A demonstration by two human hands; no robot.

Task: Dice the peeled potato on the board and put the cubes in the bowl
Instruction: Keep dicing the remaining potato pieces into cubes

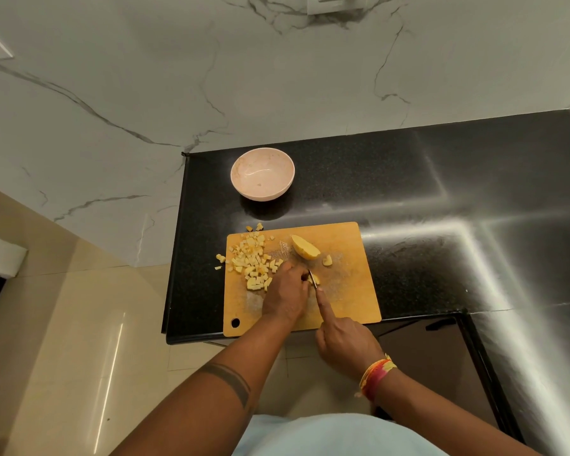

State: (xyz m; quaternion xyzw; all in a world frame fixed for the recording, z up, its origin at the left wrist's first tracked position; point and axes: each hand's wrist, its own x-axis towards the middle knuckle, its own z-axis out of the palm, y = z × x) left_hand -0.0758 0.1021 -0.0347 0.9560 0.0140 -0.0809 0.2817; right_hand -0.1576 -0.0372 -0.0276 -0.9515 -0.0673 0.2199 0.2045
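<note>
My right hand [344,343] gripped the thin-bladed knife [313,278], forefinger along its spine; my left hand [285,292] pinched a small yellow potato piece [316,278] on the wooden board [349,291].

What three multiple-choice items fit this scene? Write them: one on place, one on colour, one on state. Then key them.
1. Where does the bowl stand?
A. On the black counter beyond the board
B. On the cutting board
C. On the floor

2. What colour is the cutting board?
A. White
B. Orange-tan
C. Green

3. What is the bowl's state?
A. Heaped with cubes
B. Upside down
C. Upright, holding no cubes

Key:
1 A: the bowl sits on the counter, apart from the board's far edge.
2 B: the board's bare surface shows orange-tan.
3 C: the potato cubes lie on the board's left part, a few on the counter, while the right hand works the knife beside the left hand.
</note>
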